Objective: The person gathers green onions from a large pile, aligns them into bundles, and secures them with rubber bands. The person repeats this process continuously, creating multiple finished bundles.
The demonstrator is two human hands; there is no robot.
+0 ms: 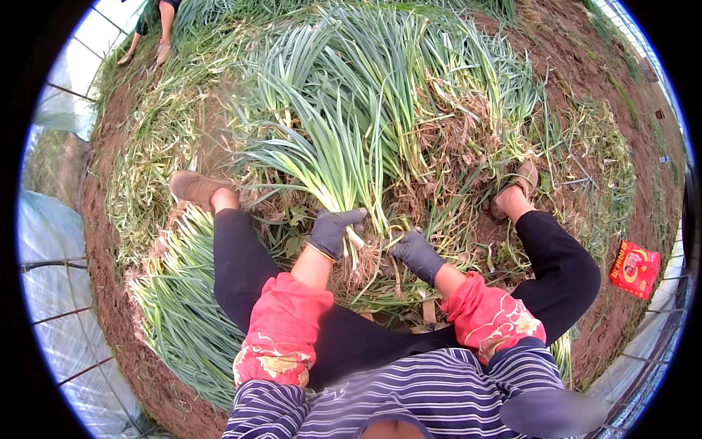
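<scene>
My left hand (335, 233), in a dark glove, grips a bunch of green garlic plants (334, 170) by their pale lower stems. Their long leaves fan away from me, and the tangled roots (359, 262) hang below the hand on its right side. Just right of those roots is my right hand (419, 257), gloved too, its fingertips closed on some yellowed leaves (390, 236) at the bunch's edge. Beyond both hands lies a large heap of the same plants (378, 71), many with their dry roots (458, 123) towards me.
Beside my left leg lies a pile of stripped plants (186, 302), roots outward. Leaf litter (159, 142) covers the soil around my spread feet. A red printed bag (635, 270) lies at far right. Another person's legs (164, 27) show at upper left, near plastic sheeting (55, 307).
</scene>
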